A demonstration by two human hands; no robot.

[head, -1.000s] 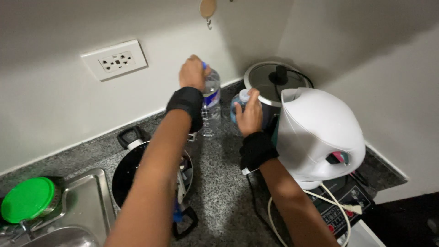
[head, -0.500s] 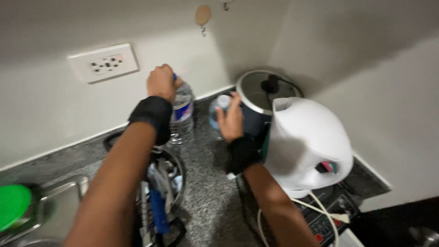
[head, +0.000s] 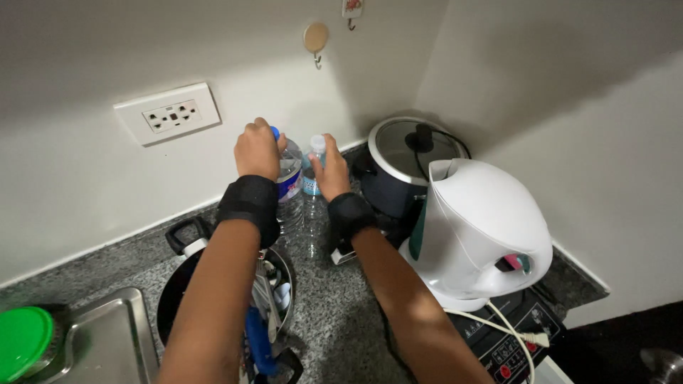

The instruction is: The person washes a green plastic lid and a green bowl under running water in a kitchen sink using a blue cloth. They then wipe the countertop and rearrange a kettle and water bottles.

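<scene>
My left hand [head: 257, 151] grips the top of a clear plastic water bottle [head: 289, 186] with a blue cap and a blue label. It stands on the speckled granite counter [head: 334, 313] against the white wall. My right hand [head: 331, 173] holds a second, smaller clear bottle [head: 311, 171] with a white cap, right beside the first. Both wrists wear black bands.
A round cooker with a steel lid [head: 411, 155] sits in the corner. A white electric kettle [head: 480, 231] stands on a black cooktop [head: 509, 334] with a white cord. A black pot with utensils [head: 274, 291], a steel sink [head: 107, 345], a green lid [head: 23, 341] and a wall socket [head: 168, 114] lie left.
Both hands have shifted left along the counter with the bottles. The right hand's bottle now stands next to the left one, away from the cooker. The view has turned right.
</scene>
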